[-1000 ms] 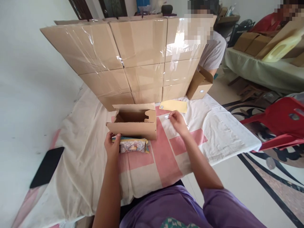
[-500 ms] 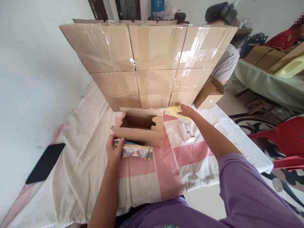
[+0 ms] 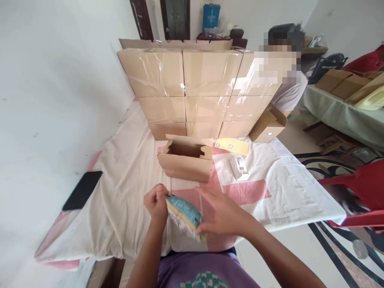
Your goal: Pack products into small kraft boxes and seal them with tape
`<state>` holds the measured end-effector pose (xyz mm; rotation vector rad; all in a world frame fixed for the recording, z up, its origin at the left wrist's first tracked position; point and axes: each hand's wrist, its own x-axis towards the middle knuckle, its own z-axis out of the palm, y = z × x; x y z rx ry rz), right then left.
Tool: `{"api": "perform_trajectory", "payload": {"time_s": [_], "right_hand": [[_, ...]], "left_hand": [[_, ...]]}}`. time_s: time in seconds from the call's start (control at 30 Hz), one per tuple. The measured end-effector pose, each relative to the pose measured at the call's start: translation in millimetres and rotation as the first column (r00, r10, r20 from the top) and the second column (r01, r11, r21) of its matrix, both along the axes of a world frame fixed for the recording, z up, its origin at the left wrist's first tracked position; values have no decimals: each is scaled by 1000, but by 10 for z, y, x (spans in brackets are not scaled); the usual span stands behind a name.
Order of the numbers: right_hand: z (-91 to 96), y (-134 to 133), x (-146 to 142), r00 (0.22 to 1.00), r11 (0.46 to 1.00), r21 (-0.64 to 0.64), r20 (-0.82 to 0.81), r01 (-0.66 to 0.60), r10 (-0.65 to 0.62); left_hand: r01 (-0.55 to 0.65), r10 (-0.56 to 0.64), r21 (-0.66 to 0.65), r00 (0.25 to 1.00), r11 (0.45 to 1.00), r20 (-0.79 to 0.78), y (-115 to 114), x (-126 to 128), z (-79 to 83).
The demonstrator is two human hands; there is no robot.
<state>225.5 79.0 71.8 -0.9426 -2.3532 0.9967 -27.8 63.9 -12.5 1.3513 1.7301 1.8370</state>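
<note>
My left hand (image 3: 156,202) is closed around one end of a soft, long pouch (image 3: 185,211), blue on top with a yellow band and a pale printed side. It is tilted, its far end dropping toward the right, above the cloth in front of me. My right hand (image 3: 223,212) is beside that lower end, fingers spread, with the thumb at or very near the pouch. Just beyond both hands stands an open cardboard box (image 3: 186,168), its flaps up. Right of the box lie a yellow card (image 3: 240,146) with small white labels and a small white tape dispenser (image 3: 239,169).
Stacked, taped cartons (image 3: 207,108) form a wall across the back of the table. A smaller open carton (image 3: 268,124) stands at the right, near a person (image 3: 289,92). A black flat pad (image 3: 82,191) lies left. A red chair (image 3: 366,184) is off the right edge.
My right hand has let go of the yellow card and come back to the pouch. My left hand has lifted the pouch off the box's front, nearer to me, and tilted it.
</note>
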Motion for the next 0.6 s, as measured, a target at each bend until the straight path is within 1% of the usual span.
{"api": "perform_trajectory", "payload": {"time_s": [0.03,0.1,0.13,0.17,0.2,0.23,0.27,0.3,0.37,0.4,0.43,0.47,0.5,0.53,0.57,0.6], "right_hand": [[83,-99,-45,998,997,-47,28,-62,63],[245,-197,-88,984,975,-140,21,-171,176],[309,-213,-99,982,971,-152,6,-184,187],[356,-216,-110,988,979,-132,-5,-153,153],[385,-208,-123,997,993,-87,-7,-81,81],[399,-191,-133,1000,1000,-29,-3,11,-11],[407,-163,-135,996,995,18,3,94,-94],[419,-126,-121,989,989,38,9,146,-147],[484,-25,-28,986,986,-2,8,166,-166],[545,33,48,986,986,-24,-19,167,-167],[624,92,133,980,983,-30,-71,183,-185],[713,150,214,962,974,-19,-151,226,-226],[805,208,275,927,959,-2,-257,283,-274],[892,268,306,876,942,7,-370,336,-310],[966,334,297,820,929,4,-473,370,-324],[1022,408,247,775,928,-8,-548,372,-315]], "left_hand": [[11,-11,8,999,1000,-31,-56,74,102],[19,-16,30,995,999,-100,-114,214,300],[19,-12,46,991,999,-131,-117,279,395],[15,-5,65,988,998,-156,-104,337,487],[27,-11,87,983,996,-183,-77,382,577],[71,-46,113,976,991,-213,-37,407,664],[146,-108,145,964,979,-245,17,405,748],[228,-174,184,947,956,-270,84,369,825],[347,-263,232,907,909,-328,259,192,948],[367,-275,237,897,900,-345,362,62,986],[357,-262,198,884,913,-387,469,-80,1004],[350,-257,143,860,926,-441,572,-220,1000],[342,-257,77,819,936,-513,660,-343,976],[331,-262,7,759,944,-596,724,-437,933],[320,-267,-38,710,947,-651,759,-495,877],[310,-269,-69,669,948,-693,761,-515,814]]}}
